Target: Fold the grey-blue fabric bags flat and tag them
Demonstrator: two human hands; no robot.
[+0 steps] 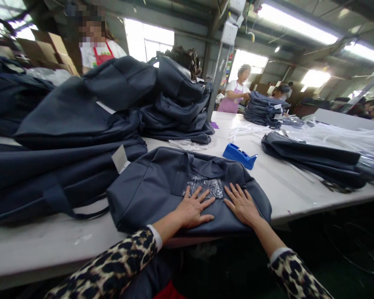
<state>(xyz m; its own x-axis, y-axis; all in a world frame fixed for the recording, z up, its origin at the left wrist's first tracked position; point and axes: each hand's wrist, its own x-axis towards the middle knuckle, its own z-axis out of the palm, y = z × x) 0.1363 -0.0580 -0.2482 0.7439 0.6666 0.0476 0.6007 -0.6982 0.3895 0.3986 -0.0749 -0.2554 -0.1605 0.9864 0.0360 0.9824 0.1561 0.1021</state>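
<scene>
Contact was broad: the left hand [195,211] and the right hand [242,207] lay palm down, fingers spread wide, on a dark blue bag [160,187] at the near edge of the white table [288,182]. Neither of the 2 hands gripped anything. The left fingertips reached the lower edge of a clear plastic packet [206,187] on top of the bag, while the right fingertips lay just beside it.

The step looked like pressing or smoothing; the force used could not be told. Done well, it seemed to call for even pressure from the 2 palms, working outward from the middle so that creases did not gather under the packet, and light fingertips so that it did not slide. With the edge so near, drawing the bag toward the body looked risky. A blue tape dispenser [239,156] stood just behind, so pushing away needed restraint too.
</scene>
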